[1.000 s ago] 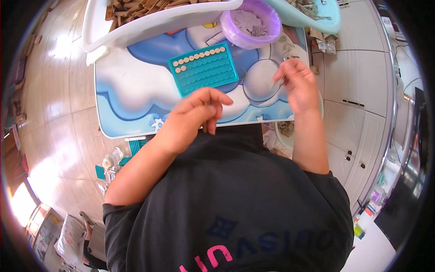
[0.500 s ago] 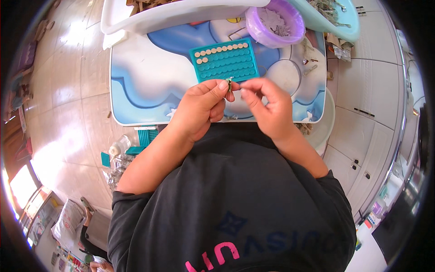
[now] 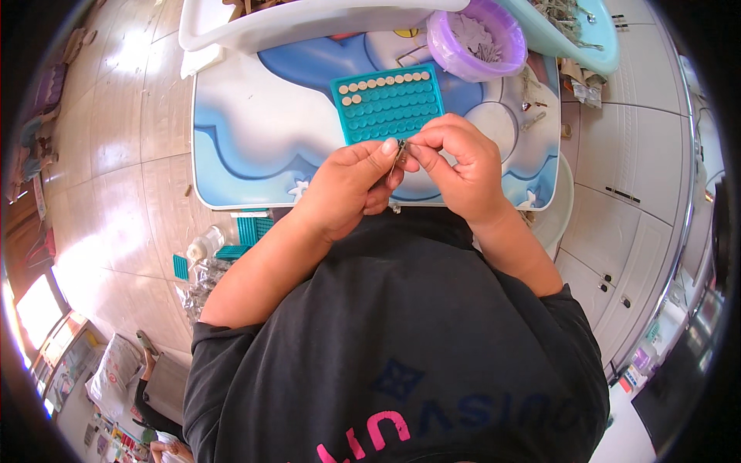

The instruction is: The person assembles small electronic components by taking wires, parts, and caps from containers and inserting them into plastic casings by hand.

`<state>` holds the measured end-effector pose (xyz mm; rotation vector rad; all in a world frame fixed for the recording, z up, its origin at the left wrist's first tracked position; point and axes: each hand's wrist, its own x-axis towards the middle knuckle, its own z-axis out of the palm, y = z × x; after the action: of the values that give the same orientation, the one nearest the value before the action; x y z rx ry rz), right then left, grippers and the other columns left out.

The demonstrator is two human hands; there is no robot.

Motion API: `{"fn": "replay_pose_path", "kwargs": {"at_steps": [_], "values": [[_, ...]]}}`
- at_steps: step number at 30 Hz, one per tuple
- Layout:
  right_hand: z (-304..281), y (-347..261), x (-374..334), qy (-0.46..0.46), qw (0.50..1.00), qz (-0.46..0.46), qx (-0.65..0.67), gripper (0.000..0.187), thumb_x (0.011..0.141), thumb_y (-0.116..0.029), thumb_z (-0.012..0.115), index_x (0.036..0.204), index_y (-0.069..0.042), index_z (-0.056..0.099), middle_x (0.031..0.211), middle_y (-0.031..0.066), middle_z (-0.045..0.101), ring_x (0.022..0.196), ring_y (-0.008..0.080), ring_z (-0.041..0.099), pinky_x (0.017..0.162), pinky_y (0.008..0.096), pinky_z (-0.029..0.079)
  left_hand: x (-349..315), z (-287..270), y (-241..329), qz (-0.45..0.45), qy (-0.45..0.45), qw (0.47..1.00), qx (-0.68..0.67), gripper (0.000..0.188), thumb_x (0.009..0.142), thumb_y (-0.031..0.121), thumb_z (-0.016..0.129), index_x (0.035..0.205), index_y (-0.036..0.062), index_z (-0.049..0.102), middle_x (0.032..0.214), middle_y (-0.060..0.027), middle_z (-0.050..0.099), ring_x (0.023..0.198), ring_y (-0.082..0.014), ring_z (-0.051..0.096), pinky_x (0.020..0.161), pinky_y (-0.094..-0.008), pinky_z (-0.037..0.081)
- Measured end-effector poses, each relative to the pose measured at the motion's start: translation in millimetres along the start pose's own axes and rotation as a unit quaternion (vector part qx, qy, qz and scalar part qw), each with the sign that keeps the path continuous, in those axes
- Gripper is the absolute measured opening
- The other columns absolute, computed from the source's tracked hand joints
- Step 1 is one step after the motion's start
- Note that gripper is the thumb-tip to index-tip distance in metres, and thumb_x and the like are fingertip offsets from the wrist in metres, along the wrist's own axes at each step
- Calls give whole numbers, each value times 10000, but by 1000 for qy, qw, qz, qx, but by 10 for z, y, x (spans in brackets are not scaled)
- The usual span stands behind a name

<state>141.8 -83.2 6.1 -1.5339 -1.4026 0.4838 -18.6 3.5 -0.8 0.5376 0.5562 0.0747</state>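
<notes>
My left hand (image 3: 351, 181) is closed in a pinch on a small dark and greenish piece (image 3: 401, 147), perhaps a little circuit board; it is too small to make out fully. The thumb and fingers of my right hand (image 3: 461, 166) press together at the other side of that piece, touching it. Whether the right fingers hold a separate part is hidden. Just beyond both hands lies a teal tray (image 3: 386, 108) with rows of round hollows. Pale round discs (image 3: 380, 82) fill its far row, and a few more sit at the left of the second row.
Under the hands is a table (image 3: 255, 147) with a blue and white cartoon print. Beyond the tray stand a white bin (image 3: 309, 31) and a purple lined basket (image 3: 478, 65) of grey bits. A light blue basin (image 3: 594, 46) is at far right. Teal trays (image 3: 251, 230) lie below left.
My right hand has closed in on the left, and its fingertips now meet the small piece. The piece has turned and shows less green. The whole view has shifted slightly.
</notes>
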Motion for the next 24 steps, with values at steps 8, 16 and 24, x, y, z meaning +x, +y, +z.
{"fn": "replay_pose_path", "kwargs": {"at_steps": [8,16,24], "values": [[-13,-64,59,-26,999,-16,14,85,747,11,655,812,-14,607,793,98,592,716,227,574,634,299,464,11,-76,-13,95,53,989,-102,378,981,274,367,1239,-1,393,866,-87,545,686,-147,486,613,-266,402],[235,-177,-66,-107,988,9,107,112,763,9,642,859,-30,599,926,104,618,846,254,604,732,314,485,-5,-18,-3,164,94,971,-144,400,979,243,388,1287,-10,355,1157,-161,539,1042,-234,551,893,-352,442],[187,-145,-65,-87,994,22,68,106,778,4,637,875,-22,603,841,109,628,786,251,624,692,303,492,-25,-101,-37,98,110,988,-43,328,942,170,493,1220,-2,466,1064,-102,603,957,-151,557,836,-285,438]]}}
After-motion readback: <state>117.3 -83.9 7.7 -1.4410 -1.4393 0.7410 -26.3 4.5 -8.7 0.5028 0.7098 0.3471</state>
